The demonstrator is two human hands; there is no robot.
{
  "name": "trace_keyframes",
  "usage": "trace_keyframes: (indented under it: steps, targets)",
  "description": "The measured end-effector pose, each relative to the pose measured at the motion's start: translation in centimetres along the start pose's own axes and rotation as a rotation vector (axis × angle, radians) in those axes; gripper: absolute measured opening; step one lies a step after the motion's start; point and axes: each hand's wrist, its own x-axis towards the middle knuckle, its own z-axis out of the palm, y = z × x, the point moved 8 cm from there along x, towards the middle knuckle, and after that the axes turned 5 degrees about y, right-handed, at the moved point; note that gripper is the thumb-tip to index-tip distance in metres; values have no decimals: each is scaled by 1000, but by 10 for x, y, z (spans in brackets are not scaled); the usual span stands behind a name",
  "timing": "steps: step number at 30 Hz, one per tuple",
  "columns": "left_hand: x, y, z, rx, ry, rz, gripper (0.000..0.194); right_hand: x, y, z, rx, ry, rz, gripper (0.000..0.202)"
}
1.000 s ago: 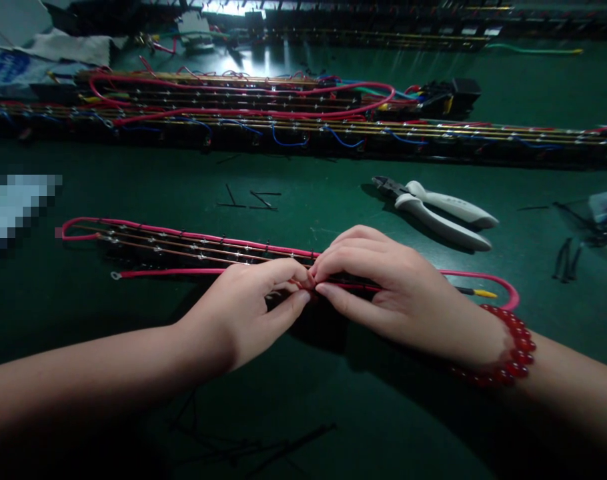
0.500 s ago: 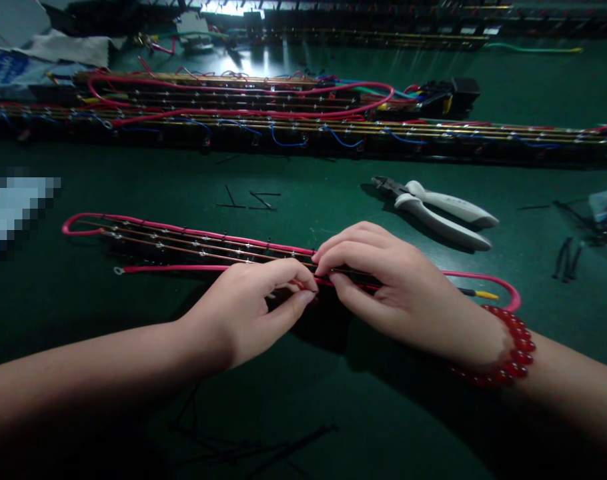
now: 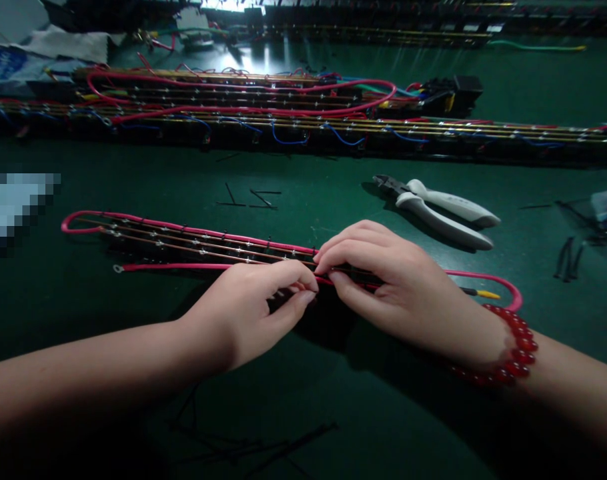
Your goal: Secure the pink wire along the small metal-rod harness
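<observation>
Left hand and right hand: fingers pinched narrow on pink wire beside wired strip; best kept taut, low over counter.

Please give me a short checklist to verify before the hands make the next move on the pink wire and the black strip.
1. Both hands on the work: ok. The left hand and the right hand meet at the middle of the black strip.
2. Pink wire pinched at the fingertips: ok, both hands close on it there.
3. Ring terminal at the wire's free end lies loose on the table: ok.
4. What the fingertips do under the fingers: cannot tell, hidden.
5. Pliers within reach, untouched beyond the right hand: ok.
6. Loose black ties lie apart from the strip: ok.
</observation>
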Motion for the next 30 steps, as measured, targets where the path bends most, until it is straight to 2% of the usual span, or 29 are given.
trace_keyframes:
  steps: [10,19,25,30]
  targets:
    - [-3,11,-1,92,33,198,13,-1,-2,-1,-12,4,-27,14]
    - [-5,16,-1,102,46,273,12,-1,-2,-1,-14,26,-49,16]
    - [-5,19,3,131,2,318,11,-1,-3,0,-32,25,-63,17]
    - [-6,16,6,145,-20,303,9,-1,-5,1,-56,21,-78,17]
